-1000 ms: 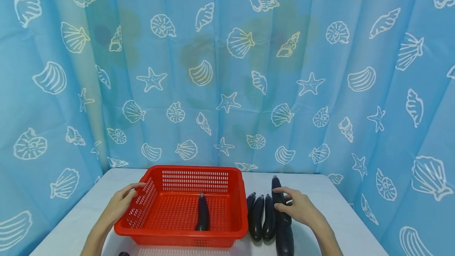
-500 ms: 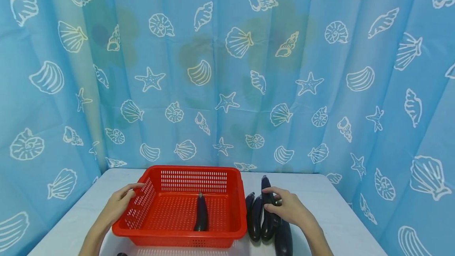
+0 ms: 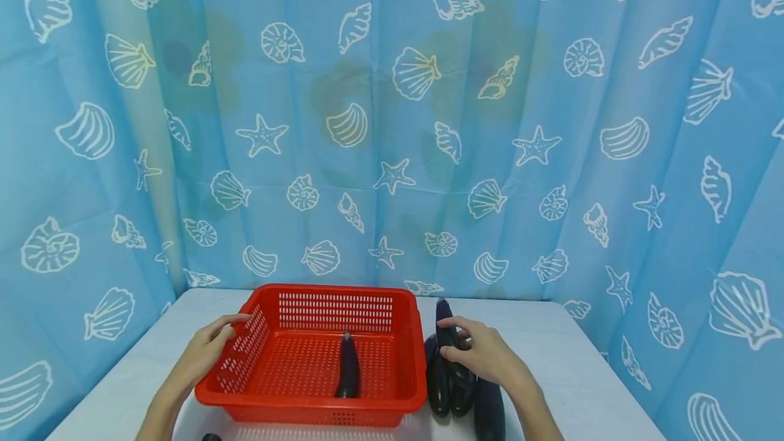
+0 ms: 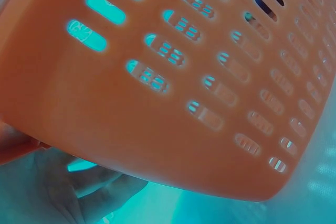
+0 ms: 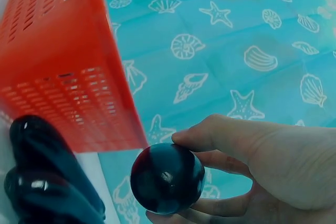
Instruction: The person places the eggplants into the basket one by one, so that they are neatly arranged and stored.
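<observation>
A dark purple eggplant (image 3: 450,337) is held up in my right hand (image 3: 486,356), thumb and fingers around its sides. Its rounded end (image 5: 167,179) faces the camera in the right wrist view. Below and beside it, several more eggplants (image 3: 437,383) lie side by side, right of the red plastic basket (image 3: 309,402). One eggplant (image 3: 348,367) lies inside that basket, in its right half. My left hand (image 3: 205,357) grips the basket's left rim; in the left wrist view its fingers (image 4: 113,190) show partly behind the slotted wall.
A white-covered table (image 3: 582,359) carries everything. At the bottom edge of the head view, a small dark tip (image 3: 211,437) shows in front of the basket. A blue curtain (image 3: 392,121) with white seashell prints hangs behind and along both sides.
My right hand has moved left with the eggplant, from over the rightmost eggplants toward the basket's right side. The left hand has stayed on the rim.
</observation>
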### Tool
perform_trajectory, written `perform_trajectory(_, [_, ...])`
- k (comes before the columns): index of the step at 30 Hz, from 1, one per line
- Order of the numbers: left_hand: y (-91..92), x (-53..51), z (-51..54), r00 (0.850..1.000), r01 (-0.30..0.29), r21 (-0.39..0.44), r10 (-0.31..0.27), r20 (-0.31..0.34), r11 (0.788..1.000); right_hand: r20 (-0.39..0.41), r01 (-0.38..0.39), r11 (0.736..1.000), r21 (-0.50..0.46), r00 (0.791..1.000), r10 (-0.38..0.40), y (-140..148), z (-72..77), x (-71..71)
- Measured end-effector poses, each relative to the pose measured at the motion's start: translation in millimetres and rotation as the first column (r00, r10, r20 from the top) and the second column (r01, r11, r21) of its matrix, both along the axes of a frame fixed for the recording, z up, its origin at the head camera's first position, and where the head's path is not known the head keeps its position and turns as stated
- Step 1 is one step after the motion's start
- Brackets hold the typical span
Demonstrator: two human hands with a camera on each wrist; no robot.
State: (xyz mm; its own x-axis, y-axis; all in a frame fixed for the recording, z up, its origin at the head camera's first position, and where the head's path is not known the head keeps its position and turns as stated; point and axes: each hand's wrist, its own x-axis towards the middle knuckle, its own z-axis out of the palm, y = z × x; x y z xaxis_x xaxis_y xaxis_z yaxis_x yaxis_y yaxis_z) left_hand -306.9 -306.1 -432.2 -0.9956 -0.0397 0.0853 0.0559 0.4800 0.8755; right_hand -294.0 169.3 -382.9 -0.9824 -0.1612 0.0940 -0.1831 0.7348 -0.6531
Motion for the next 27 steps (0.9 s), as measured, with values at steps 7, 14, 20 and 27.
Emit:
perform_trajectory(7, [1.6, -0.5, 0.8, 1.000, 0.005, 0.005, -0.005, -0.004, 1.000, -0.007, -0.018, 1.000, -0.015, 1.000, 0.018, -9, 9.7, 3.2])
perform_trajectory(14, [-1.5, 0.3, 0.3, 1.000, 0.003, 0.006, -0.003, 0.003, 1.000, -0.009, -0.046, 0.999, -0.024, 0.999, 0.046, -19, 12.1, 1.5])
perform_trajectory(20, [-0.2, 0.9, 2.0, 1.000, 0.009, 0.013, -0.009, 0.005, 1.000, -0.031, -0.101, 0.994, -0.029, 0.994, 0.100, -23, 14.2, 1.3])
perform_trajectory(27, [0.2, 1.0, 1.9, 1.000, 0.009, 0.007, -0.009, 0.004, 1.000, -0.041, -0.146, 0.989, -0.023, 0.989, 0.145, -29, 15.4, 0.4])
